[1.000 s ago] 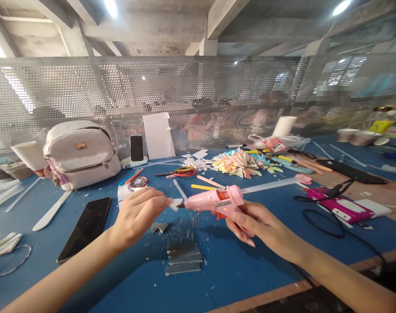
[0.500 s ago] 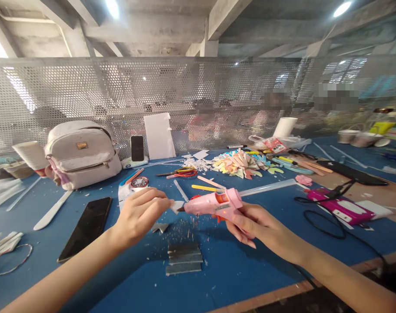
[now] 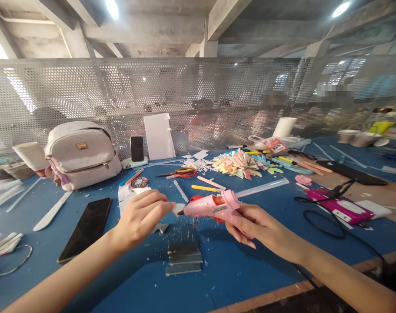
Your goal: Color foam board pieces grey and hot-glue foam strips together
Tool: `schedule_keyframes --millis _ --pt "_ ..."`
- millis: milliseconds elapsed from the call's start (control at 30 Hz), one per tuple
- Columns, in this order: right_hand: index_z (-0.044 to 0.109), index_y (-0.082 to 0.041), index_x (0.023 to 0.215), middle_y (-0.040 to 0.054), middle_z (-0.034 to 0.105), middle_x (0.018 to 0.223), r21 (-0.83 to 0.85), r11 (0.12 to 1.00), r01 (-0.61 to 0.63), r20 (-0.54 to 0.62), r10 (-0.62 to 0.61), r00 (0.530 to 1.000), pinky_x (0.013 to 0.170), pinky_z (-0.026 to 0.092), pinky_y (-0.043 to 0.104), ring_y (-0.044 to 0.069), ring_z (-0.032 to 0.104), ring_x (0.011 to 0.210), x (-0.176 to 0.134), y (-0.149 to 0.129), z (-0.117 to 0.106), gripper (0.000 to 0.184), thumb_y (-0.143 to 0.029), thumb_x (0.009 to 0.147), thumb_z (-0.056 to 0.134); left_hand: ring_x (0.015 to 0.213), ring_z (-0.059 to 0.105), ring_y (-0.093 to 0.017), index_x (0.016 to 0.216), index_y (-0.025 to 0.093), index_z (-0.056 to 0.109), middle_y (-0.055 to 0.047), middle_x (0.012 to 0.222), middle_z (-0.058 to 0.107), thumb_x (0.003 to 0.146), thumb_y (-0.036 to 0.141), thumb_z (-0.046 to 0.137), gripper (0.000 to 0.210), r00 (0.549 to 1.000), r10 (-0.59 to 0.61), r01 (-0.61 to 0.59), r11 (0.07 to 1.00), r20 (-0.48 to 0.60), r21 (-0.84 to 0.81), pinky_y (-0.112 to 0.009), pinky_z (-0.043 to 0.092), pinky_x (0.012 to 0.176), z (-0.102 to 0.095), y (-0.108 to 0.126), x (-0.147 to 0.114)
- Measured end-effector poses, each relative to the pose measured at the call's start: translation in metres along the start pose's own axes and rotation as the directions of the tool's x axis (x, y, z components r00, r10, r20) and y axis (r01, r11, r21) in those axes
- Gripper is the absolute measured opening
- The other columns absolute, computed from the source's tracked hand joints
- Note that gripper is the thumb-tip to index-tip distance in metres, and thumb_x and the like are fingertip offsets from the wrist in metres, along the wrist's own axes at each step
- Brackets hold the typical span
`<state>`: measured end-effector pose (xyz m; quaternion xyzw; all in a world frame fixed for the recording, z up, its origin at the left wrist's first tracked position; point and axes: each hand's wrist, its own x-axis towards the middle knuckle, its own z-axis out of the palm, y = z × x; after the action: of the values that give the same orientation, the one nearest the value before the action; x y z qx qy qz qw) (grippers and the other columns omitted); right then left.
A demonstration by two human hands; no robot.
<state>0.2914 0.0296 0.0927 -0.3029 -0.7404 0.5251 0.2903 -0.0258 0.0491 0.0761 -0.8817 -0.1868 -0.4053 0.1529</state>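
My right hand (image 3: 250, 224) is wrapped round the handle of a pink hot glue gun (image 3: 206, 206), its nozzle pointing left. A clear glue stick (image 3: 263, 187) sticks out of the gun's back end. Between thumb and fingers, my left hand (image 3: 144, 215) pinches a small white paper piece (image 3: 178, 209). The dark nozzle tip meets or nearly meets that piece; I cannot tell which. Below the hands, dark grey strips (image 3: 184, 259) lie side by side on the blue table, with a small grey scrap (image 3: 161, 227) and crumbs near them.
Behind lie scissors (image 3: 184, 172), a pile of coloured paper pieces (image 3: 243, 163) and a yellow stick (image 3: 207, 188). To the left are a phone (image 3: 85, 228), a white plastic knife (image 3: 52, 211) and a backpack (image 3: 82, 154). A magenta power strip (image 3: 341, 206) with a black cable sits right.
The glue stick has gone further into the gun, so less of it shows behind. The gun and the paper piece have shifted only slightly.
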Motion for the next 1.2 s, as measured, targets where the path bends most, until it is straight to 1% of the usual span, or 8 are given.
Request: schedule_keyframes --millis 133,233,333,433,567,700,933,1200 --pt "0.059 -0.016 0.090 -0.0017 0.050 0.068 0.002 1.000 0.015 -0.031 -0.015 0.999 0.046 0.037 0.021 0.008 0.042 0.053 0.000 0.000 -0.001 0.040 -0.053 0.103 0.052 0.085 0.069 -0.018 0.104 0.015 0.067 -0.004 0.091 0.071 0.101 0.017 0.059 0.009 0.996 -0.089 0.089 0.993 -0.004 -0.072 -0.034 0.057 0.077 0.001 -0.002 -0.003" --pt "0.058 -0.016 0.085 -0.0018 0.049 0.066 -0.002 0.998 0.069 -0.105 -0.069 0.992 0.043 0.036 0.022 0.009 0.041 0.052 -0.001 0.002 -0.003 0.043 -0.055 0.103 0.051 0.083 0.068 -0.016 0.095 0.016 0.068 -0.002 0.089 0.070 0.101 0.028 0.062 0.015 0.964 -0.264 0.259 0.954 -0.013 -0.155 -0.034 0.057 0.078 0.006 -0.003 -0.005" --pt "0.054 -0.018 0.076 -0.0013 0.049 0.065 -0.072 0.987 0.142 -0.182 -0.153 0.971 0.044 0.036 0.022 0.009 0.042 0.051 -0.005 0.003 -0.005 0.046 -0.054 0.103 0.049 0.083 0.068 -0.016 0.100 0.016 0.066 -0.001 0.089 0.068 0.100 0.033 0.065 0.017 0.850 -0.526 0.503 0.822 -0.020 -0.267 -0.036 0.058 0.080 0.012 -0.001 -0.003" --pt "0.054 -0.019 0.075 -0.0010 0.050 0.064 -0.233 0.954 0.188 -0.222 -0.241 0.945 0.046 0.038 0.023 0.010 0.043 0.050 -0.012 0.003 -0.003 0.046 -0.054 0.103 0.049 0.078 0.068 -0.016 0.111 0.015 0.063 0.000 0.087 0.066 0.098 0.033 0.068 0.023 0.690 -0.717 0.684 0.602 0.098 -0.413 -0.034 0.059 0.074 0.018 0.000 -0.002" --pt "0.064 -0.020 0.091 0.0017 0.061 0.070 -0.476 0.852 0.217 -0.188 -0.340 0.921 0.052 0.044 0.024 0.014 0.054 0.057 -0.016 0.000 0.002 0.033 -0.047 0.104 0.050 0.073 0.067 -0.014 0.113 0.014 0.063 -0.001 0.091 0.067 0.098 0.031 0.069 0.023 0.543 -0.777 0.784 0.331 0.320 -0.525 -0.029 0.059 0.067 0.024 -0.003 -0.008" --pt "0.063 -0.023 0.123 0.0078 0.076 0.100 -0.572 0.753 0.326 -0.063 -0.437 0.897 0.068 0.053 0.026 0.021 0.072 0.080 -0.010 0.003 0.004 0.035 -0.048 0.104 0.047 0.073 0.066 -0.013 0.113 0.014 0.063 -0.001 0.093 0.067 0.098 0.030 0.068 0.022 0.456 -0.787 0.809 0.171 0.417 -0.562 -0.029 0.059 0.067 0.026 -0.002 -0.010" --pt "0.054 -0.023 0.135 0.0111 0.074 0.120 -0.666 0.665 0.339 0.000 -0.454 0.891 0.083 0.057 0.030 0.024 0.073 0.099 -0.003 0.013 0.004 0.034 -0.037 0.105 0.048 0.075 0.066 -0.014 0.111 0.014 0.063 0.000 0.091 0.066 0.096 0.025 0.070 0.019 0.410 -0.810 0.793 0.089 0.419 -0.602 -0.029 0.059 0.068 0.022 0.009 -0.001" --pt "0.054 -0.022 0.134 0.0095 0.075 0.115 -0.732 0.578 0.360 0.023 -0.507 0.861 0.080 0.057 0.028 0.022 0.074 0.094 -0.003 0.011 0.006 0.032 -0.031 0.103 0.049 0.069 0.065 -0.012 0.105 0.014 0.063 0.003 0.082 0.064 0.092 0.019 0.074 0.017 0.425 -0.814 0.792 0.122 0.396 -0.599 -0.028 0.058 0.066 0.023 0.012 0.002"
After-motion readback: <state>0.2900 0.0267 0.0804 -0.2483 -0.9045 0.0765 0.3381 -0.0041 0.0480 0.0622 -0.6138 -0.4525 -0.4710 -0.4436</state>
